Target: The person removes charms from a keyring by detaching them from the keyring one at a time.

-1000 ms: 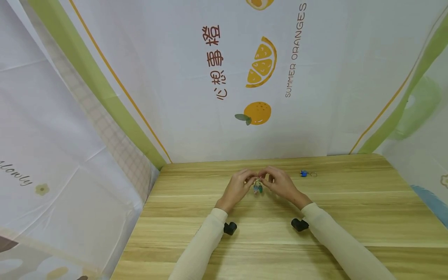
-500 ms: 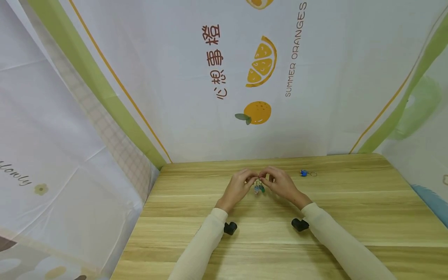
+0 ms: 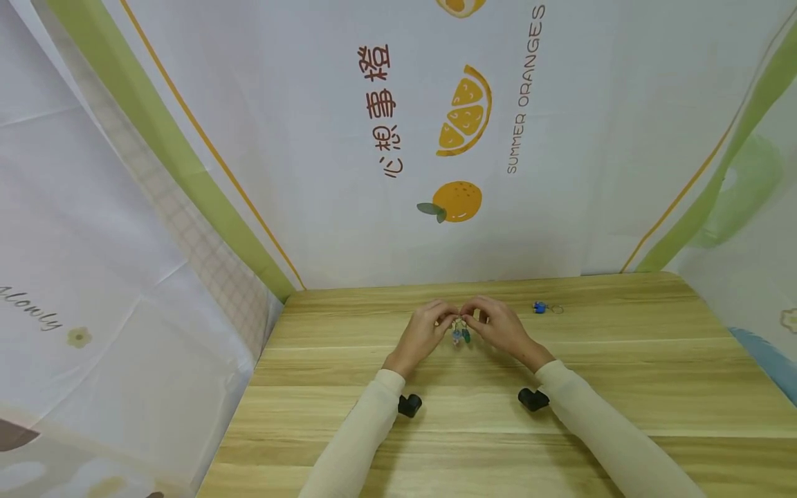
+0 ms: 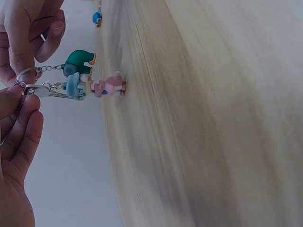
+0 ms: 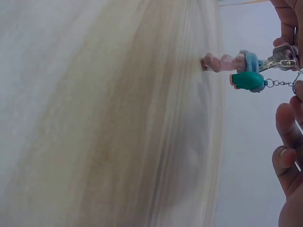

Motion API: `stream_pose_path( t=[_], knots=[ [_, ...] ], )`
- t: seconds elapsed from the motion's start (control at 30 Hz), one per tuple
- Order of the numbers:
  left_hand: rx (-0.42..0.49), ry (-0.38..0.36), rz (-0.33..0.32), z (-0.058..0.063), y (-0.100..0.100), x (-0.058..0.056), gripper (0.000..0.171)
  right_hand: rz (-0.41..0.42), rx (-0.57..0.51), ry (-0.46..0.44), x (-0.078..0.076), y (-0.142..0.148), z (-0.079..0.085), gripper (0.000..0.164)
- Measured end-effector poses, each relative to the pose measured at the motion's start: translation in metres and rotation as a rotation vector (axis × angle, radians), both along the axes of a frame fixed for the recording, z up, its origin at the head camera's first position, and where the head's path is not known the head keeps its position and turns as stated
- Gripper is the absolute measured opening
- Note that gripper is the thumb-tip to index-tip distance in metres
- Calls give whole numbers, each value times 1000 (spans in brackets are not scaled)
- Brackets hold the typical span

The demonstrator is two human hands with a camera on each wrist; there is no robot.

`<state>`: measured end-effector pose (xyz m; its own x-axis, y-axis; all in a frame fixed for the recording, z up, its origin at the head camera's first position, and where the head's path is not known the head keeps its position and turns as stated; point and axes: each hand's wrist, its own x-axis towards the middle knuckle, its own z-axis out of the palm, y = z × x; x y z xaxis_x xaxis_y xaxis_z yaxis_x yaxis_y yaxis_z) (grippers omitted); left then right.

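My left hand pinches the metal ring of a keychain with a small pink-and-blue figure and a silver key on it. Opposite it, my right hand pinches the ring of a second keychain, whose short chain carries a green figure. The fingertips of both hands meet at the two rings, partly hiding where these join. Both figures dangle side by side below the fingers, above the wooden table.
A blue figure keychain with its ring lies on the table towards the back right. Behind the table hangs a white cloth with orange prints. Black wrist-worn pieces show under the sleeves.
The hands stay together in the same place. The green figure has swung slightly to the right, away from the pink-and-blue one.
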<state>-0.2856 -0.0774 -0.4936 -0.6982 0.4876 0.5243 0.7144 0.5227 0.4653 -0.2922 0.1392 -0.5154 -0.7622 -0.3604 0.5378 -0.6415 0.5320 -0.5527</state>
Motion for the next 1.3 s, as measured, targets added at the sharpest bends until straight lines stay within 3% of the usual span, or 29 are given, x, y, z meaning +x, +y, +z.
stream_pose_path(
  t=[0.47, 0.87, 1.3],
  knots=[
    [9, -5, -3, 1, 0, 0, 10, -36, -1, -14, -2, 0, -1, 6],
    [28, 1, -5, 2, -1, 1, 10, 43, -20, 12, -2, 0, 1, 13],
    [16, -19, 1, 2, -3, 4, 12, 19, 0, 15, 4, -4, 1, 8]
  ],
)
